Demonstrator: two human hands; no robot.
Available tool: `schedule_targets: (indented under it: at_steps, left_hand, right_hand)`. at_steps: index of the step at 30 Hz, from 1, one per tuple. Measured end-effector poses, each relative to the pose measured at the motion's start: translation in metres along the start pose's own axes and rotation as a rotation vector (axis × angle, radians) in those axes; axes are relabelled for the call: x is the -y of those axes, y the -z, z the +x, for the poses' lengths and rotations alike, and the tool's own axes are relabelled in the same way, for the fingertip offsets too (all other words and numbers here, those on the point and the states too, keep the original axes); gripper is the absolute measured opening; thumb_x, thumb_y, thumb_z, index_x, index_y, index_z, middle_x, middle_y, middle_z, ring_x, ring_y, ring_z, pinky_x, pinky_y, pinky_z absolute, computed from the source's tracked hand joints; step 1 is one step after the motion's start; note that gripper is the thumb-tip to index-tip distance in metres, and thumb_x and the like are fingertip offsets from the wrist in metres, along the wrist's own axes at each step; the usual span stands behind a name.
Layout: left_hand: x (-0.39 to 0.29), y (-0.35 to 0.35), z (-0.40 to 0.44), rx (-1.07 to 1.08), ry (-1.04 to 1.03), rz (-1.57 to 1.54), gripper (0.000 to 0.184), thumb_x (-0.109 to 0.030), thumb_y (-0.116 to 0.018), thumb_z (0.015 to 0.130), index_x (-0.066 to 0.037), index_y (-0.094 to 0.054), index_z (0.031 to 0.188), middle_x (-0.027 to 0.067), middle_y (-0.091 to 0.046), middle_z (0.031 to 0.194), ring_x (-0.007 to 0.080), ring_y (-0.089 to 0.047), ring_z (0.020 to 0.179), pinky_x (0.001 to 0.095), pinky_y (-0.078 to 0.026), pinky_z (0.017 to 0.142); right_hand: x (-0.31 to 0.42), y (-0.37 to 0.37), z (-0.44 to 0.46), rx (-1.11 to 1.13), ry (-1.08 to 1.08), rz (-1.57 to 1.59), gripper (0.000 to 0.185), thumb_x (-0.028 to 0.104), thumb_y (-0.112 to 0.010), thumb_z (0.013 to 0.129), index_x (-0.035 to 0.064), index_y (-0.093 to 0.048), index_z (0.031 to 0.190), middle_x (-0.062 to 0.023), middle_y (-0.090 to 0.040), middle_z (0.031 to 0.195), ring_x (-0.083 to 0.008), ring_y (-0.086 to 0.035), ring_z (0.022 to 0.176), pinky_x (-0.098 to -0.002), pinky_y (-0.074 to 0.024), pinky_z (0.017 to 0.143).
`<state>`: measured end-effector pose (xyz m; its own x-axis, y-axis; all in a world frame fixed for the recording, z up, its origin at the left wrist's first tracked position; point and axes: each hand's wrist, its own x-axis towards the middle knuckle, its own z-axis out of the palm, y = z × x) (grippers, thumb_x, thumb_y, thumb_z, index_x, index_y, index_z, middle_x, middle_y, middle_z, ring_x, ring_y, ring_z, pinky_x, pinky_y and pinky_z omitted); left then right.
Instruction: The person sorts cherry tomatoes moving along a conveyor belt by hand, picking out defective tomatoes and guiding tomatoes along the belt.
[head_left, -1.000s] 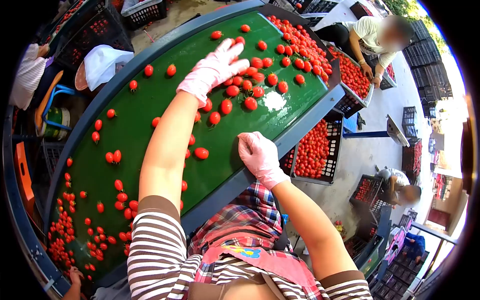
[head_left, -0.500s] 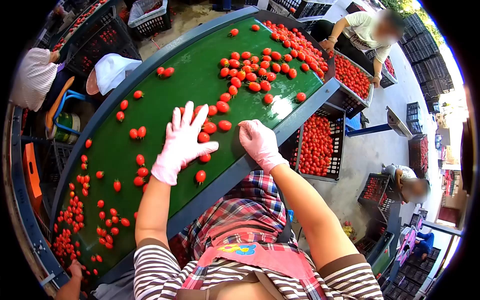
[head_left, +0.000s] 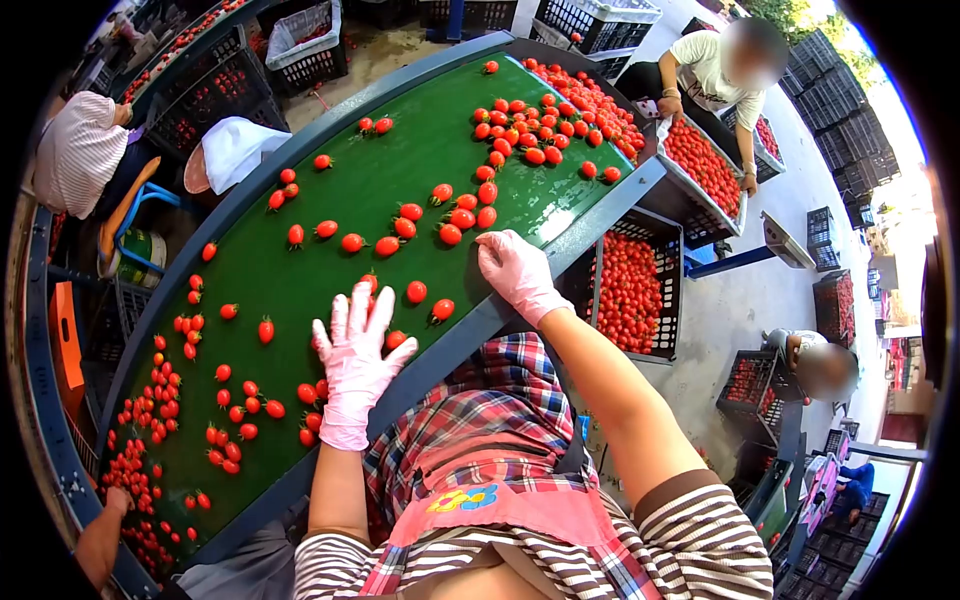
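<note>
Small red cherry tomatoes (head_left: 416, 292) lie scattered over a green conveyor belt (head_left: 430, 135) in front of me. My left hand (head_left: 357, 365), in a pale pink glove, lies palm down over the belt with its fingers spread. Tomatoes sit beside its fingertips and thumb, and some may be hidden under it. My right hand (head_left: 517, 275), gloved the same way, rests by the belt's near metal rail (head_left: 590, 240) with its fingers curled in. Whatever those fingers hold, if anything, is hidden. A few tomatoes lie just beyond its knuckles.
Tomatoes pile up at the belt's far end beside a lined crate (head_left: 745, 205), which a person (head_left: 715, 70) grips. Below the rail stands a black crate (head_left: 672, 300) of tomatoes. Another person's hand (head_left: 118, 500) reaches onto the belt at lower left. A scale (head_left: 785, 240) stands right.
My left hand has moved down and slightly left, away from the tomatoes it was among. My right hand stays nearly in place. Several tomatoes near the hands now lie in different spots.
</note>
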<state>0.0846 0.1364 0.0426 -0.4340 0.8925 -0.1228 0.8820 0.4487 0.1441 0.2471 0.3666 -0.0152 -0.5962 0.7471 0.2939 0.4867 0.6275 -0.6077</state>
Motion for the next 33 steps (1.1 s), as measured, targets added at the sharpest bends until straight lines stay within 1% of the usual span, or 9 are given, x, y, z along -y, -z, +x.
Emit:
schedule_targets:
  at_steps: [3, 6, 12, 19, 23, 26, 28, 32, 33]
  left_hand:
    - [0.013, 0.007, -0.017, -0.343, 0.369, -0.024, 0.07, -0.038, -0.071, 0.091, -0.021, -0.042, 0.153, 0.0193, -0.031, 0.16, 0.0451, -0.034, 0.142, 0.0671, -0.033, 0.107]
    - [0.026, -0.018, -0.06, -0.614, 0.169, 0.058, 0.052, -0.026, -0.064, 0.094, -0.016, -0.054, 0.144, 0.0211, -0.043, 0.152, 0.0443, -0.044, 0.134, 0.0589, -0.037, 0.109]
    - [0.013, -0.028, -0.081, -0.503, 0.098, 0.052, 0.052, -0.006, -0.06, 0.09, -0.015, -0.055, 0.142, 0.0156, -0.047, 0.149, 0.0402, -0.047, 0.134, 0.0545, -0.04, 0.11]
    - [-0.009, -0.025, -0.077, -0.468, 0.086, -0.01, 0.042, -0.008, -0.056, 0.095, -0.012, -0.06, 0.137, 0.0155, -0.056, 0.141, 0.0388, -0.052, 0.13, 0.0513, -0.041, 0.111]
    - [0.0, -0.03, -0.074, -0.452, 0.062, 0.011, 0.043, -0.007, -0.056, 0.094, -0.013, -0.06, 0.136, 0.0136, -0.056, 0.141, 0.0376, -0.053, 0.128, 0.0513, -0.042, 0.109]
    - [-0.003, -0.031, -0.075, -0.454, 0.065, 0.01, 0.046, -0.005, -0.057, 0.091, -0.014, -0.059, 0.136, 0.0126, -0.055, 0.141, 0.0372, -0.053, 0.128, 0.0519, -0.042, 0.108]
    - [-0.005, -0.031, -0.076, -0.475, 0.079, 0.017, 0.047, -0.005, -0.058, 0.09, -0.014, -0.058, 0.137, 0.0127, -0.055, 0.141, 0.0378, -0.052, 0.128, 0.0522, -0.042, 0.108]
    - [0.004, -0.031, -0.085, -0.475, 0.068, -0.017, 0.04, -0.011, -0.052, 0.098, -0.01, -0.058, 0.138, 0.0154, -0.054, 0.142, 0.0396, -0.05, 0.131, 0.0518, -0.04, 0.11]
    - [0.007, -0.031, -0.088, -0.473, 0.064, -0.042, 0.042, -0.01, -0.055, 0.096, -0.011, -0.058, 0.138, 0.0154, -0.053, 0.143, 0.04, -0.049, 0.132, 0.0522, -0.04, 0.11]
  right_hand:
    - [0.004, 0.006, 0.001, 0.038, -0.062, 0.224, 0.029, 0.023, -0.067, 0.092, 0.0131, -0.067, 0.12, -0.0133, -0.065, 0.111, -0.0325, -0.066, 0.099, -0.039, -0.0546, 0.087]
    - [-0.028, 0.005, 0.046, -0.275, -0.095, 0.203, 0.033, 0.015, -0.072, 0.09, 0.006, -0.067, 0.121, -0.0162, -0.067, 0.113, -0.0291, -0.065, 0.103, -0.0376, -0.053, 0.089]
    - [-0.057, 0.052, 0.166, -0.172, -0.011, -0.378, 0.034, 0.015, -0.063, 0.091, 0.0069, -0.065, 0.124, -0.0222, -0.066, 0.114, -0.0405, -0.061, 0.112, -0.0455, -0.0514, 0.095]
    - [-0.089, 0.072, 0.226, 0.094, -0.455, -0.186, 0.038, 0.023, -0.064, 0.088, 0.0088, -0.057, 0.123, -0.0206, -0.067, 0.113, -0.0381, -0.067, 0.106, -0.0487, -0.0539, 0.092]
    - [-0.103, 0.053, 0.199, 0.184, -0.243, -0.559, 0.025, 0.019, -0.043, 0.102, 0.0108, -0.056, 0.122, -0.0215, -0.062, 0.115, -0.0392, -0.069, 0.1, -0.0522, -0.056, 0.083]
    - [-0.113, 0.071, 0.178, 0.074, -0.165, -0.4, 0.039, 0.037, -0.056, 0.099, 0.0036, -0.061, 0.118, -0.0229, -0.063, 0.116, -0.0366, -0.066, 0.106, -0.045, -0.054, 0.091]
    - [-0.099, 0.096, 0.149, -0.258, -0.387, 0.119, 0.028, 0.027, -0.061, 0.097, 0.0027, -0.061, 0.11, -0.0211, -0.067, 0.106, -0.0332, -0.066, 0.101, -0.0391, -0.0514, 0.089]
    - [-0.135, 0.158, 0.076, -0.397, -0.368, -0.132, 0.046, 0.036, -0.067, 0.096, 0.0056, -0.058, 0.129, -0.0198, -0.068, 0.114, -0.0373, -0.068, 0.1, -0.0442, -0.0542, 0.09]
    - [-0.091, 0.177, 0.068, -0.303, -0.642, -0.501, 0.056, 0.043, -0.065, 0.097, 0.0047, -0.053, 0.136, -0.0237, -0.063, 0.123, -0.0409, -0.065, 0.108, -0.0478, -0.0529, 0.093]
